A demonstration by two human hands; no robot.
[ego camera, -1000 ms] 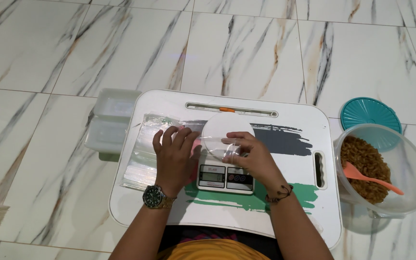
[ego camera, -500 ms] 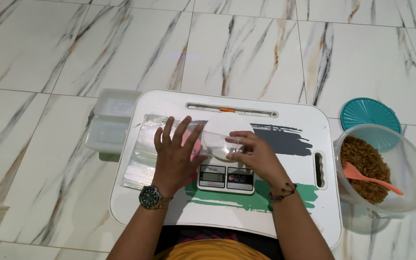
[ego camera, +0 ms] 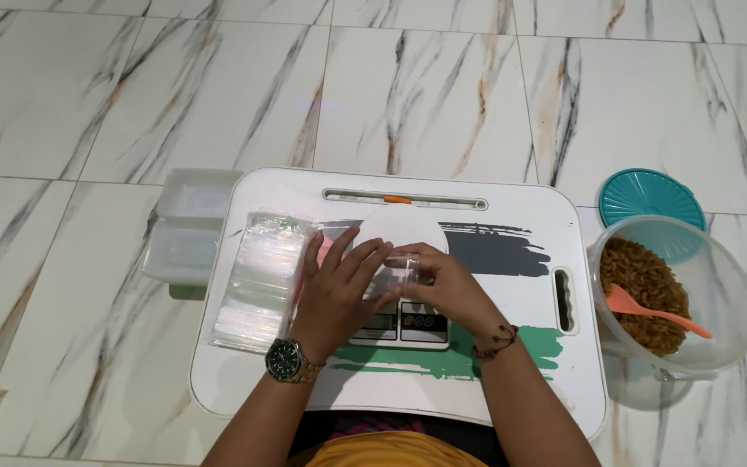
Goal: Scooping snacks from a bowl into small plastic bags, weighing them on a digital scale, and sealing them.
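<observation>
Glossy white marble floor tiles, grey-brown veins, thin grout lines

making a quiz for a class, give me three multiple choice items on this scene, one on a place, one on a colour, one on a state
1. Where is the stack of clear bags?
A. on the lap table's left part
B. in the tub
C. on the floor

2. What colour is the spoon?
A. blue
B. orange
C. white

3. The tub of pasta is:
A. lidded
B. tipped over
C. open

Answers: 1 A, it lies on the lap table by the left hand. 2 B, orange against the pasta. 3 C, the teal lid lies behind it.
</observation>
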